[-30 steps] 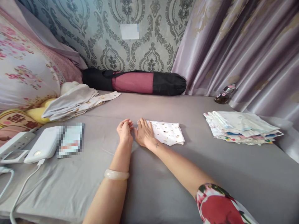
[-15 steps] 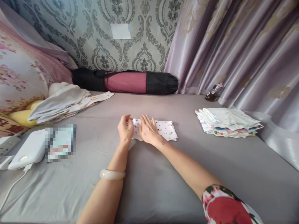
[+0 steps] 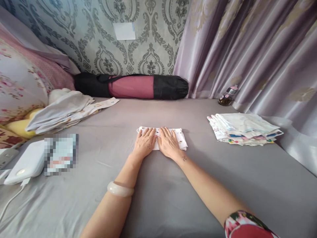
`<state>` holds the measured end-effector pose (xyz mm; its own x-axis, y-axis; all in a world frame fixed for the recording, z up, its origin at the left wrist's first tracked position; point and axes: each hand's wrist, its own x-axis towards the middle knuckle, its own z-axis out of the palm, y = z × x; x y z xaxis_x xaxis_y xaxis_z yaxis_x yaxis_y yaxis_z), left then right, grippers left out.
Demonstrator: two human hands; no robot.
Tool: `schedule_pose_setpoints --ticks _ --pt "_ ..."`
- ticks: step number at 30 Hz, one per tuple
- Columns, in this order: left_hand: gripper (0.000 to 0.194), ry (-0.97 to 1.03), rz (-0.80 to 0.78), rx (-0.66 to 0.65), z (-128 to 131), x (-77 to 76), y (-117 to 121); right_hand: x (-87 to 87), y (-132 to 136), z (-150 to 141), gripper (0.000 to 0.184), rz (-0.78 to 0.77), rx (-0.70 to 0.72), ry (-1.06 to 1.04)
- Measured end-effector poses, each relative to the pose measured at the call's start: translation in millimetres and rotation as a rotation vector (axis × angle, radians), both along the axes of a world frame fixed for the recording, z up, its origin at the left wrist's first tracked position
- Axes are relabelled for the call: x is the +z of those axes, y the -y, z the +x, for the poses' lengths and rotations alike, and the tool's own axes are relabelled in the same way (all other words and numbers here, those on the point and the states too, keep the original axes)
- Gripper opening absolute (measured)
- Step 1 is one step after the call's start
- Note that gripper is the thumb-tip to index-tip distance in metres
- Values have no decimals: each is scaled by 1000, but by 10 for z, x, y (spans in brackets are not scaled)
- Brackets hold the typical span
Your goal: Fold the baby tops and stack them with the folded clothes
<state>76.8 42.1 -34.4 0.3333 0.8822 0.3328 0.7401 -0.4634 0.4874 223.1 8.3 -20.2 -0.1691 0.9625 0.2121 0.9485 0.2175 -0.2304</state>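
Note:
A small white patterned cloth (image 3: pixel 182 138), folded into a strip, lies on the grey bed sheet (image 3: pixel 158 198) in the middle. My left hand (image 3: pixel 145 144) lies flat on its left half with fingers stretched out. My right hand (image 3: pixel 168 144) lies flat beside it on the right half, fingers also spread. Both palms press down on the cloth, side by side and almost touching. A pale bangle (image 3: pixel 120 189) sits on my left forearm.
A stack of folded cloths (image 3: pixel 244 129) lies at the right near the curtain (image 3: pixel 247 49). A heap of unfolded fabric (image 3: pixel 65 110) lies at the left. A black and red rolled bag (image 3: pixel 138 86) rests along the wall. White devices (image 3: pixel 24 163) and a small bottle (image 3: pixel 228 96) are nearby.
The cloth has been folded over into a narrower strip. My left hand, curled beside it before, now lies flat on it next to my right hand.

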Motion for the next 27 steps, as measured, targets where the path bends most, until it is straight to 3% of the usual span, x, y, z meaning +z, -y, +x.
schedule_pose_setpoints --ticks 6,11,16,27 --pt "38 1 50 -6 -2 16 26 66 23 29 53 -36 -3 -33" --pt "38 27 102 -14 24 69 66 112 80 76 54 -16 -124 -18" --pt "38 8 45 -53 43 21 60 58 86 91 53 -44 -162 4" --pt "50 -404 33 -26 45 148 105 30 68 106 49 14 -177 15"
